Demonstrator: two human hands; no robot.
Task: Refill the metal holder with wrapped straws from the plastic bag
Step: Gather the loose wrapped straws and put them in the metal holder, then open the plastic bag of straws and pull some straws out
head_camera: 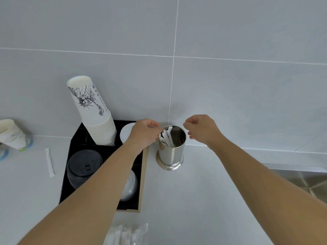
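Observation:
A shiny metal holder [171, 152] stands upright on the white counter near the wall. A few white wrapped straws [167, 137] lean inside it against its left wall. My left hand [144, 134] is at the holder's left rim, fingertips touching the rim by the straws. My right hand [201, 129] hovers just right of the rim, fingers loosely curled with nothing in them. A clear plastic bag of wrapped straws [129, 234] lies at the bottom edge, partly behind my left forearm. One loose wrapped straw [49, 162] lies on the counter at left.
A black organiser tray [70, 174] left of the holder carries a tall stack of paper cups [95, 117], black lids [84, 167] and clear lids [130, 188]. A tipped paper cup [11, 134] sits far left. A steel sink [304, 183] lies at right.

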